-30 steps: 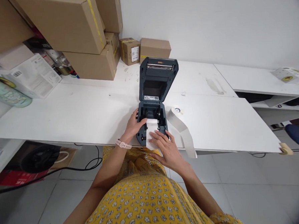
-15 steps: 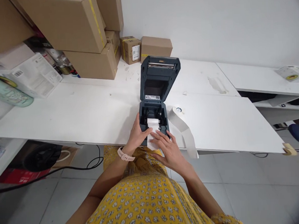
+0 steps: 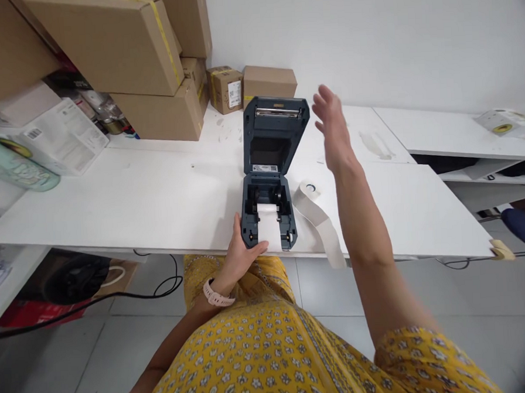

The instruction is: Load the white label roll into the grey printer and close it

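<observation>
A dark grey label printer (image 3: 268, 211) stands at the front edge of the white table (image 3: 157, 196), its lid (image 3: 274, 134) tilted up and open. White label paper (image 3: 269, 225) runs from the roll inside out over the printer's front. My left hand (image 3: 238, 257) grips the printer's front left corner, its thumb near the end of the paper. My right hand (image 3: 333, 128) is raised in the air to the right of the open lid, fingers stretched out, holding nothing.
A second roll of labels (image 3: 310, 194) lies right of the printer, its strip hanging over the table edge. Cardboard boxes (image 3: 118, 45) are stacked at the back left, two small boxes (image 3: 250, 85) against the wall. Cables lie on the floor under the table.
My right hand has left the paper at the printer's front and risen up beside the open lid. My left hand has slid down to the printer's front left corner.
</observation>
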Tool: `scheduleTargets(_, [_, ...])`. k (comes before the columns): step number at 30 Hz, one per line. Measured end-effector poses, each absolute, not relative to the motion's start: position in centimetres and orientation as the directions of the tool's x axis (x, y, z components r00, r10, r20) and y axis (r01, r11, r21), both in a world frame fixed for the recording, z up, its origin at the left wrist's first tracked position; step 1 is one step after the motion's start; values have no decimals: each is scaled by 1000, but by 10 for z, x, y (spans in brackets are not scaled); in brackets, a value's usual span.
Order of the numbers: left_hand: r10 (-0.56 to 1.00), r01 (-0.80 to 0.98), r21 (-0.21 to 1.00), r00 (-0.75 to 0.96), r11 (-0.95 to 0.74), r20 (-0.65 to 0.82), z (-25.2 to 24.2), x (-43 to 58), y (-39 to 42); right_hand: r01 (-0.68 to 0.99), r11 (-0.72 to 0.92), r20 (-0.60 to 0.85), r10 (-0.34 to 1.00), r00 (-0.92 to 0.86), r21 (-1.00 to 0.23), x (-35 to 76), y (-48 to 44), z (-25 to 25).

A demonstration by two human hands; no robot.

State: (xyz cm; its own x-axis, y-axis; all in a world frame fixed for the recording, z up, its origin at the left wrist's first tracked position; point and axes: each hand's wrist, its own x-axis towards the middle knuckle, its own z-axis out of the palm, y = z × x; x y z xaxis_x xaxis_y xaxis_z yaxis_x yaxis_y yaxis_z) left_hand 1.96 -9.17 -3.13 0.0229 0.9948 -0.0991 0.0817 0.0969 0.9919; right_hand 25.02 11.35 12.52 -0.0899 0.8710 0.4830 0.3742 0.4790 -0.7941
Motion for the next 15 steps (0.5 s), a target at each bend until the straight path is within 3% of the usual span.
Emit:
scheduleTargets(2, [991,45,991,25,128,-130,-32,21,-98,289,390,372,921,-117,-874,235,152,131])
scheduleTargets(5, [989,5,989,15,146,-146,-33,22,-104,212,423,410,906,-101,-881,220,156,131])
scheduleTargets(10, [994,25,994,18,104,-105,-38,20,-108,187,575,569,817,-90,-796,222,57,102])
scheduleTargets(15, [994,-17,996,71,86,-84,-32,20,-109,307,565,557,821,-124,-765,216,-41,51])
